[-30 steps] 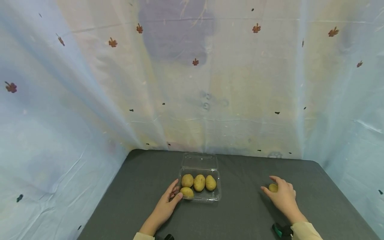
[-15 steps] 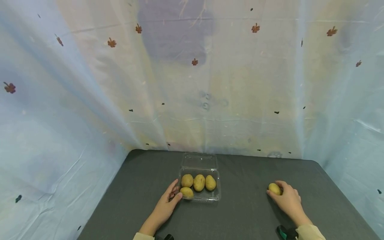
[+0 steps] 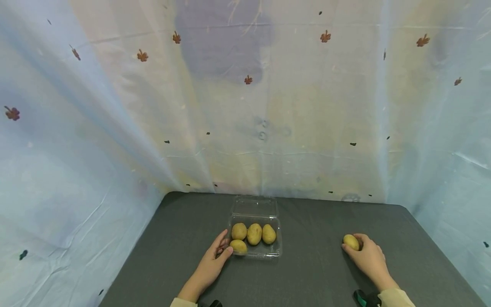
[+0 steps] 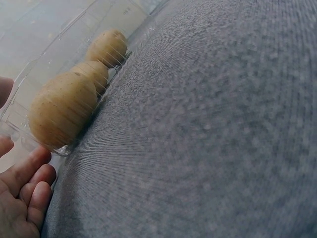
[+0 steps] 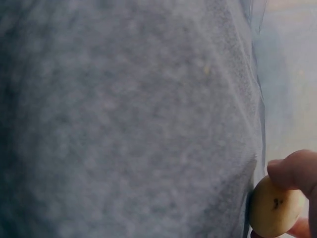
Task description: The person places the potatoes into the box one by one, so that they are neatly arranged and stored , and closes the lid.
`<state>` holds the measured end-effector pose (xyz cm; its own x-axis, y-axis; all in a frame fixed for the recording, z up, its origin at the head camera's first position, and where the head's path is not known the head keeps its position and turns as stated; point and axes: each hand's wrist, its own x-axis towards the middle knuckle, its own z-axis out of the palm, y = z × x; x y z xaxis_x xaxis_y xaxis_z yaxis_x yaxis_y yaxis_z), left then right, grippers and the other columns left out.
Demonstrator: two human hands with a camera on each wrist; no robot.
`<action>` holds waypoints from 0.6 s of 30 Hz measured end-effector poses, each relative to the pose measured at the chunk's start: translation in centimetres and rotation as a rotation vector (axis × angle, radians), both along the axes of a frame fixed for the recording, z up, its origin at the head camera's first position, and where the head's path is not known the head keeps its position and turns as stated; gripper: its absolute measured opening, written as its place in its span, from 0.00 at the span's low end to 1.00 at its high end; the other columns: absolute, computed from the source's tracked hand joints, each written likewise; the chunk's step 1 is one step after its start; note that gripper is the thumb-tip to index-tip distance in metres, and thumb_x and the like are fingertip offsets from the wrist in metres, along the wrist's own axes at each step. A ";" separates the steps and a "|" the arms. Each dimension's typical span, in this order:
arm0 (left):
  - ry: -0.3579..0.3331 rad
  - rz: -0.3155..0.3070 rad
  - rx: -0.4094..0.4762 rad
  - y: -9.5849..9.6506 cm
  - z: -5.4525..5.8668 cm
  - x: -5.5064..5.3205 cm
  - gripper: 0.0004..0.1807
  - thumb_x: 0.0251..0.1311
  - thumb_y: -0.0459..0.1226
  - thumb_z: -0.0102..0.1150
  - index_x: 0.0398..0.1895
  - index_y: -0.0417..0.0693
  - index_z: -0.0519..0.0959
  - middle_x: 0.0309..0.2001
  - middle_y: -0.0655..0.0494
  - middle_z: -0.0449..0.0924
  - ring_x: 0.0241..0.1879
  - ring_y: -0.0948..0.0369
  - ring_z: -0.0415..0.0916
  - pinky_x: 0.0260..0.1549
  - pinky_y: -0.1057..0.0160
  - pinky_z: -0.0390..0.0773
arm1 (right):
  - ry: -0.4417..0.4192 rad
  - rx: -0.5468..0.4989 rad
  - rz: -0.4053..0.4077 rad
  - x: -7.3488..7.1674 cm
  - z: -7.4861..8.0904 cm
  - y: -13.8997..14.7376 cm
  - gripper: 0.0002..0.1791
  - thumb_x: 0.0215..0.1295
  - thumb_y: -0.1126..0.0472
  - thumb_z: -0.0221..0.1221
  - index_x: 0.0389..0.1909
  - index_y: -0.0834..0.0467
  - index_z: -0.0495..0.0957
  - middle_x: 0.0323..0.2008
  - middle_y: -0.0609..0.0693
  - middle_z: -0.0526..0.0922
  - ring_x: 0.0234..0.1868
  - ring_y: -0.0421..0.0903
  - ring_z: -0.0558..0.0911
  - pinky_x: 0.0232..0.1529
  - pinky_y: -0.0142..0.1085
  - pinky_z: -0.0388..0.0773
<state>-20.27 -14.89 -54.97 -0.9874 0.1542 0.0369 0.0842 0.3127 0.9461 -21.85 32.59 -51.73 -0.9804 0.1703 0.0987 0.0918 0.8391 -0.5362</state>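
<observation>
A clear plastic clamshell box [image 3: 264, 254] stands open on the table, holding several potatoes [image 3: 254, 234]. One potato [image 3: 238, 246] lies in its near left corner. At that corner my left hand [image 3: 209, 264] rests against the side, fingers relaxed and thumb by the near rim. From the left wrist, fingertips [image 4: 38, 157] touch the box's bottom corner beside a large potato [image 4: 62, 111]. Off to the right, my right hand [image 3: 369, 259] pinches a single small potato [image 3: 350, 242] between thumb and fingers. In the right wrist view this potato [image 5: 275, 208] shows a dark mark.
The box's lid [image 3: 255, 207] leans back, hinged at the far side. Grey cloth covers the table [image 3: 307, 273]. A patterned sheet [image 3: 307, 106] hangs behind the table and on both sides.
My right hand has closed its fingers on the small potato and drawn slightly toward me and right, with more of the potato showing. The left hand and the box have stayed put.
</observation>
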 end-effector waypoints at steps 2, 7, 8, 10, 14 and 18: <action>0.000 0.000 0.002 0.0 -0.1 0.0 0.36 0.68 0.55 0.51 0.76 0.61 0.53 0.67 0.50 0.67 0.66 0.52 0.62 0.64 0.45 0.58 | 0.014 -0.003 0.006 0.0 -0.1 0.0 0.39 0.62 0.42 0.62 0.60 0.70 0.68 0.50 0.69 0.77 0.39 0.58 0.76 0.32 0.47 0.67; -0.001 -0.002 0.002 -0.1 -0.2 -0.1 0.36 0.68 0.56 0.51 0.76 0.61 0.53 0.67 0.50 0.67 0.66 0.52 0.62 0.64 0.45 0.58 | 0.030 -0.025 0.028 0.1 -0.1 -0.5 0.38 0.63 0.42 0.62 0.61 0.69 0.69 0.51 0.71 0.77 0.44 0.62 0.77 0.37 0.51 0.72; 0.000 -0.003 0.001 -0.1 -0.2 -0.1 0.36 0.68 0.56 0.51 0.76 0.61 0.53 0.67 0.50 0.66 0.66 0.52 0.62 0.64 0.45 0.58 | 0.032 -0.030 0.032 0.1 -0.1 -0.7 0.38 0.62 0.42 0.62 0.61 0.69 0.69 0.51 0.71 0.77 0.44 0.62 0.78 0.38 0.52 0.73; 0.001 -0.006 0.001 -0.1 -0.1 -0.1 0.36 0.68 0.55 0.51 0.76 0.61 0.53 0.67 0.50 0.66 0.66 0.52 0.62 0.64 0.44 0.58 | 0.032 -0.050 0.044 0.0 0.2 -1.2 0.38 0.63 0.42 0.62 0.61 0.69 0.69 0.52 0.71 0.76 0.46 0.63 0.78 0.40 0.53 0.74; 0.005 -0.007 0.003 -0.1 -0.1 -0.1 0.36 0.68 0.55 0.51 0.76 0.60 0.53 0.67 0.49 0.66 0.66 0.52 0.61 0.64 0.44 0.58 | 0.034 -0.093 0.067 -0.1 1.0 -2.5 0.37 0.63 0.44 0.63 0.61 0.69 0.68 0.51 0.70 0.77 0.47 0.62 0.79 0.42 0.53 0.76; 0.008 -0.004 0.000 0.0 0.0 0.0 0.36 0.68 0.54 0.51 0.76 0.60 0.53 0.67 0.49 0.66 0.66 0.52 0.62 0.64 0.44 0.58 | 0.035 -0.124 0.084 -0.1 1.9 -4.0 0.36 0.63 0.44 0.63 0.61 0.66 0.67 0.52 0.67 0.76 0.51 0.62 0.76 0.45 0.54 0.75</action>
